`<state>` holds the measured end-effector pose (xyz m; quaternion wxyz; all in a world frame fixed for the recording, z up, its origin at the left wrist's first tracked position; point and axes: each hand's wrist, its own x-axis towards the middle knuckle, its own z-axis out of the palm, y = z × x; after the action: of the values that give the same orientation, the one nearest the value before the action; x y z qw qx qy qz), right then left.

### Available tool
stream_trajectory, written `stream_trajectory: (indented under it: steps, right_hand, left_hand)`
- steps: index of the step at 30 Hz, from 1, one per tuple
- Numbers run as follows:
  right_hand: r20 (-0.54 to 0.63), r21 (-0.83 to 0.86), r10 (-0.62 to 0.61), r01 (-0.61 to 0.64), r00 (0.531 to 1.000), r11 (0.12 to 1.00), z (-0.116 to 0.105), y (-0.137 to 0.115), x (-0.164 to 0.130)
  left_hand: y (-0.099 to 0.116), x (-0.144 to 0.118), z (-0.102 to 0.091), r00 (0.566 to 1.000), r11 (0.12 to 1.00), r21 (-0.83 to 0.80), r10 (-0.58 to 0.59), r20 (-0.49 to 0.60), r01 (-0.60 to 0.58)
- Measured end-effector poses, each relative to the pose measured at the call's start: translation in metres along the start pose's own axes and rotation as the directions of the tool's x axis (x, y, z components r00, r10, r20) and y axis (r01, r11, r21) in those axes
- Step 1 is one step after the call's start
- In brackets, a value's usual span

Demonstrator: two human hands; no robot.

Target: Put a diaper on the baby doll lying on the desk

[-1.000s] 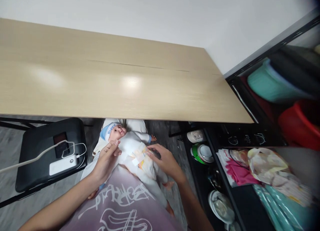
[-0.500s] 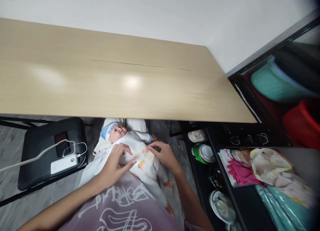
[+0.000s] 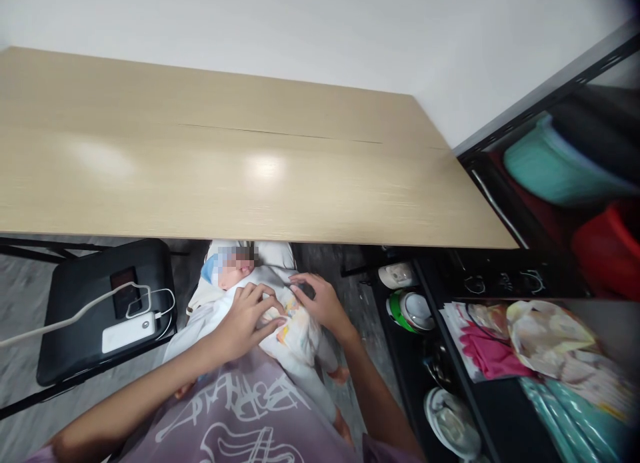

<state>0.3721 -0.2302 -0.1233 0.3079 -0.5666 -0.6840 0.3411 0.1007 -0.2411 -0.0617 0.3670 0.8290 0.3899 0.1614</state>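
Note:
A baby doll in white clothes and a blue-and-white cap lies on its back across my lap, its feet toward the lower right. Around its middle is a white diaper with orange and yellow print. My left hand bends over the near side of the diaper's waist, thumb and fingertips close together on the material. On the far side, my right hand pinches at the upper edge of the diaper beside the shirt. The exact bit of material between the right fingertips is hard to make out.
A wooden table overhangs the doll's head. At left, a black stool carries a white power bank with cables. Right, a black shelf holds a pink cloth, plastic packs and containers; a teal basin sits higher up.
My right hand has shifted slightly up and left toward the doll's shirt. My left hand has moved a little right, its fingers closer together. The doll's near hand now shows below my left forearm.

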Motion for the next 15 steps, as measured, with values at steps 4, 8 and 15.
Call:
stream_trajectory:
  steps: [4,8,15]
  right_hand:
    - [0.175,0.081,-0.192,0.181,0.966,0.98,0.0,-0.042,0.004]
    - [0.284,0.033,-0.244,0.245,0.927,0.969,-0.011,-0.065,-0.001]
    - [0.474,0.003,0.276,-0.315,0.836,0.949,-0.079,-0.045,-0.059]
  left_hand:
    - [0.004,-0.005,-0.021,0.996,0.99,-0.143,0.025,0.081,-0.013]
    - [0.003,-0.033,-0.059,0.921,0.947,-0.316,0.171,0.349,-0.057]
    - [0.003,-0.048,-0.065,0.897,0.966,-0.257,0.128,0.423,-0.016]
